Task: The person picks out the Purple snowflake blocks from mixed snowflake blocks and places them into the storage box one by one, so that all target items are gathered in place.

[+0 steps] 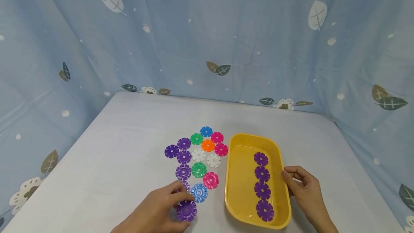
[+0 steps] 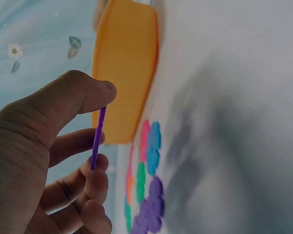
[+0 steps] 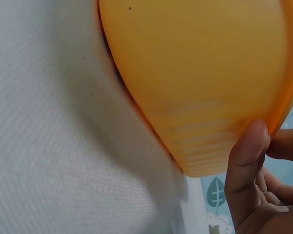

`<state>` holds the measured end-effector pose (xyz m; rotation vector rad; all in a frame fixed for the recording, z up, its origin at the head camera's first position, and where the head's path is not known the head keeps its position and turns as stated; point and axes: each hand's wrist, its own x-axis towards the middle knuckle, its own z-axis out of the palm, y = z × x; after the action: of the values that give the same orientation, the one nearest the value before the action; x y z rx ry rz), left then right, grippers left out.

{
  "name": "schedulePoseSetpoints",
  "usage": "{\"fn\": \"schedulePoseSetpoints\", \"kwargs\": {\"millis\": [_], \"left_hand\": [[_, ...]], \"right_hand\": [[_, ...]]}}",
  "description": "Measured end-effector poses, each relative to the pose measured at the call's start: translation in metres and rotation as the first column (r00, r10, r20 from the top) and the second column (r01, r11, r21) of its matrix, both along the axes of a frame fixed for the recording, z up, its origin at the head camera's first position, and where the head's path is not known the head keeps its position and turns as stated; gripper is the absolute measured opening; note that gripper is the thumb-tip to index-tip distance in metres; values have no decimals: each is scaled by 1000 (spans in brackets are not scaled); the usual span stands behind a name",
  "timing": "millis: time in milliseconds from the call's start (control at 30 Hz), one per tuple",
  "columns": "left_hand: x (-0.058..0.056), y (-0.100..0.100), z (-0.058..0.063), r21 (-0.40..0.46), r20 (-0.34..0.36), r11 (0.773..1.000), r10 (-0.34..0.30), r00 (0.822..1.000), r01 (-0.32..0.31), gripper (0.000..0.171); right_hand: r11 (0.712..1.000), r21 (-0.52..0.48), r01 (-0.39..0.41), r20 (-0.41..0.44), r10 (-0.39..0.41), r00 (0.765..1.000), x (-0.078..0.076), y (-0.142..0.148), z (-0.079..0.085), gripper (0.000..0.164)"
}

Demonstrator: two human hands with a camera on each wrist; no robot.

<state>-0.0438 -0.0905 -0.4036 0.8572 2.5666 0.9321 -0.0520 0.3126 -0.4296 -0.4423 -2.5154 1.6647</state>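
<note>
My left hand pinches a purple notched disc by its edges, thumb on one side and fingers on the other. In the left wrist view that same disc appears edge-on, held off the table. A yellow tray stands to the right, with several purple discs in a column along its right side. On the tray's right rim, my right hand grips the edge between thumb and fingers. The right wrist view shows the thumb against the tray's outer wall.
Left of the tray, several loose discs lie flat in a cluster: purple, green, white, pink, orange and blue. A white table carries everything, and a blue patterned curtain hangs behind and beside it.
</note>
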Motion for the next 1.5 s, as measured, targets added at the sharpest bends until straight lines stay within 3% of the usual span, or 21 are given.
{"fn": "schedulePoseSetpoints", "kwargs": {"millis": [533, 900, 1100, 1367, 1500], "left_hand": [[-10, 32, 18, 18, -147, 991, -129, 981, 133, 42], [-15, 58, 28, 53, -277, 970, -214, 937, 237, 41], [-15, 71, 30, 73, -273, 960, -242, 931, 271, 40], [-20, 83, 30, 43, -292, 947, -291, 911, 317, 40], [-26, 89, 31, 7, -341, 939, -322, 883, 344, 40]], "right_hand": [[1000, 4, -6, -11, 6, 1000, 1, 0, 0, 36], [1000, -2, -9, -11, 9, 1000, 2, 1, 0, 37], [1000, -6, -9, -3, 9, 1000, 1, 1, 1, 39], [1000, -21, -17, -7, 17, 1000, 1, 1, 1, 38], [1000, -20, -9, 2, 9, 1000, 2, 1, 1, 37]]}}
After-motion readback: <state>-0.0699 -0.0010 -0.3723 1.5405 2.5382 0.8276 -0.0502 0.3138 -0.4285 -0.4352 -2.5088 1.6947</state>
